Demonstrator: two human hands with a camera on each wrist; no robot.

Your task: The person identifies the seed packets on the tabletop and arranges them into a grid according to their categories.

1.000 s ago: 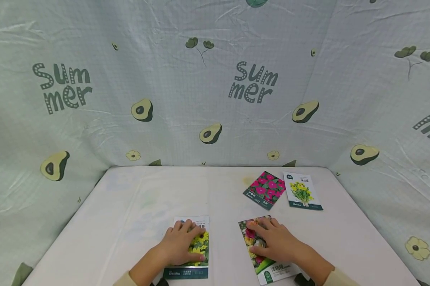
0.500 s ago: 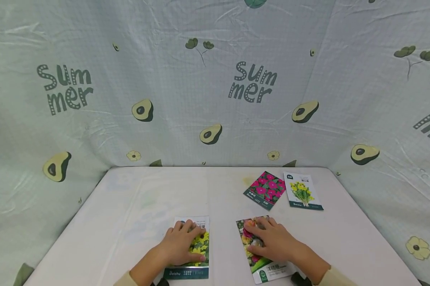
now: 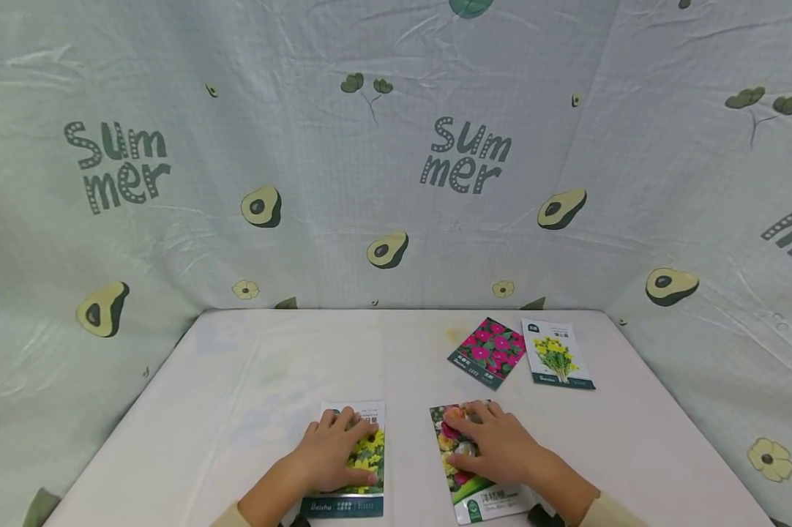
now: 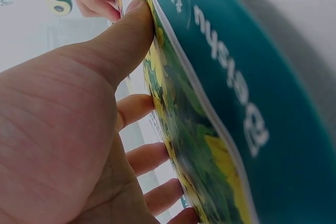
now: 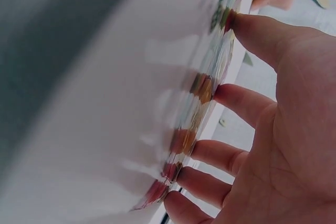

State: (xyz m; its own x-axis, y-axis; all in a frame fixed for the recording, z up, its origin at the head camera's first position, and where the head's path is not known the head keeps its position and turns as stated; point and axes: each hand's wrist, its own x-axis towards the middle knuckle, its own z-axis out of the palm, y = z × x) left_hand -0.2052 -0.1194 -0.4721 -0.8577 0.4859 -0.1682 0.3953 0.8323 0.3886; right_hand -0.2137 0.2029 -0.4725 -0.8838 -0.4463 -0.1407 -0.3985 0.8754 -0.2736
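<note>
While both hands rest at the near side of the worktop (image 3: 271, 380), each bears on one flower packet. The left hand (image 3: 335, 455) has fingers and thumb spread, tips touching the face of the yellow packet (image 3: 368, 460), without gripping it. That packet lies flat and nearly square to the person, teal band nearest. The right hand (image 3: 501, 448) is likewise spread, fingertips and thumb on the mixed packet (image 3: 467, 489), gripping nothing; this packet lies aslant, white band nearest. The two are apart, side by side. Farther back on the right lie the pink packet (image 3: 490, 353), turned askew, and the white packet (image 3: 557, 355); whether their edges touch cannot be told. Behind hangs an avocado-print cloth (image 3: 343, 161).
</note>
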